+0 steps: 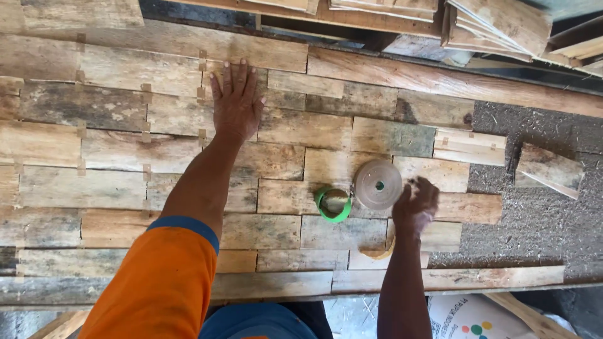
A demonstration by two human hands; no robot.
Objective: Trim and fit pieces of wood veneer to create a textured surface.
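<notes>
My left hand (236, 100) lies flat, fingers spread, on a sheet of thin wood veneer pieces (113, 144) joined edge to edge with small tape strips. My right hand (414, 204) is blurred and rests on the veneer just right of a brown paper tape roll (377, 184); whether it grips anything I cannot tell. A green-rimmed tape holder (333, 204) sits against the roll's left side. A curl of brown tape (380, 252) lies near my right wrist.
Loose veneer pieces (549, 168) lie on the grey, sawdust-strewn table surface (540, 220) at right. Stacks of veneer sheets (496, 22) sit along the far edge. A printed white sack (468, 320) is below the table's near edge.
</notes>
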